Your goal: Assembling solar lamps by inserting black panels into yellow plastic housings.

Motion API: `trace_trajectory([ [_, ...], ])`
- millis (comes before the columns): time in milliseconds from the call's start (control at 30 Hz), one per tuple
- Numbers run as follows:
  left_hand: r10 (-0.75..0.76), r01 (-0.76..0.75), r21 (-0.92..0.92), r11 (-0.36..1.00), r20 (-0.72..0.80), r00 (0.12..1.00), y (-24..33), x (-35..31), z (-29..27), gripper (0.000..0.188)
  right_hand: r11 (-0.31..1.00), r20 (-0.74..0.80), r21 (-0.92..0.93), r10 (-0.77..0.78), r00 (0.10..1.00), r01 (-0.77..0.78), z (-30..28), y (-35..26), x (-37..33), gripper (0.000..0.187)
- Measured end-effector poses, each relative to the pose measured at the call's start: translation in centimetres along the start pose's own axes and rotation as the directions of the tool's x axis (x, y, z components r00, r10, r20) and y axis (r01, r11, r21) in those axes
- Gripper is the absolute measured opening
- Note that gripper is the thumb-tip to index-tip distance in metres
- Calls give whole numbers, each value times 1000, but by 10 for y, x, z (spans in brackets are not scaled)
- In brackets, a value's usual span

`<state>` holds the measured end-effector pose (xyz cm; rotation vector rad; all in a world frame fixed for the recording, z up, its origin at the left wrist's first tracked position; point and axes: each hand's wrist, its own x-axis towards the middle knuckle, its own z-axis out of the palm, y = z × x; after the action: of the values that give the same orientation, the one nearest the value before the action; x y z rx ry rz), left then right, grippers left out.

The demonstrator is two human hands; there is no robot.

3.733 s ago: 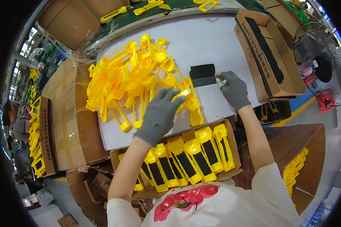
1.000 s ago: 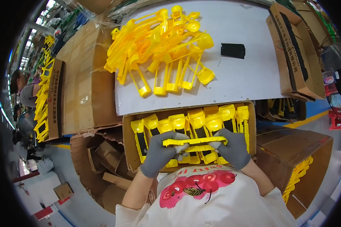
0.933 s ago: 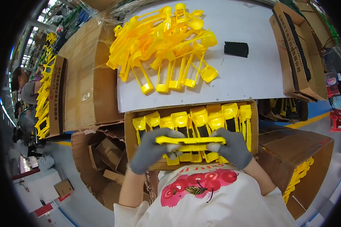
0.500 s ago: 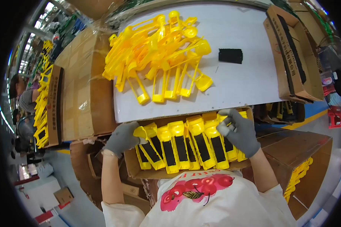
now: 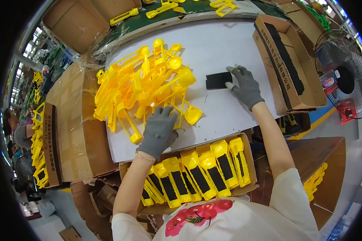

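My left hand [image 5: 159, 131], in a grey glove, lies at the near edge of a heap of yellow plastic frames [image 5: 141, 86]. Its fingers are stretched over the lowest pieces and the thumb stands out to the side. My right hand [image 5: 246, 86], gloved alike, is at the right end of a small black rectangular pad [image 5: 218, 81] on the white tabletop. Thumb and fingers are spread at that end's two corners, and I see no firm grip. In front of my body, an open carton [image 5: 249, 150] holds rows of yellow frames [image 5: 208, 164] with black pads in them.
A narrow cardboard box [image 5: 275, 64] with black strips stands at the table's right, beside a fan [image 5: 343, 78]. Big cartons [image 5: 74, 124] flank the left. Behind runs a green conveyor [image 5: 139, 25] with yellow frames. A person [image 5: 22, 134] is at far left.
Both hands have left the carton of frames. The left has moved forward to the heap, the right forward to the black pad. The whole view has shifted too.
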<state>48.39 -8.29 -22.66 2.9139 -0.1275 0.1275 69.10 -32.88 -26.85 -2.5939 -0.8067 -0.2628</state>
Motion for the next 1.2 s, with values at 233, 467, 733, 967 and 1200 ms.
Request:
trace_trajectory([
  [233, 105, -90, -87, 992, 184, 977, -10, -48, -9, 10, 994, 81, -21, -102, 991, 104, 12, 4, -26, 44],
  [467, -336, 287, -229, 930, -218, 916, 1, 17, -24, 17, 996, -11, 76, -37, 999, 38, -7, -9, -38, 44],
  [733, -371, 349, 301, 887, 20, 928, 46, 122, 38, 59, 1000, 2, -2, -17, 1000, 17, -3, -27, -34, 28],
  [967, -421, 398, 317, 861, 2, 907, 53, 88, 42, 27, 998, 127, -33, 50, 991, -46, -2, -35, -38, 27],
  [1200, -478, 342, -388, 856, -340, 810, 48, -24, -62, 36, 466, 306, 787, 275, 911, -405, -49, -53, -61, 16],
])
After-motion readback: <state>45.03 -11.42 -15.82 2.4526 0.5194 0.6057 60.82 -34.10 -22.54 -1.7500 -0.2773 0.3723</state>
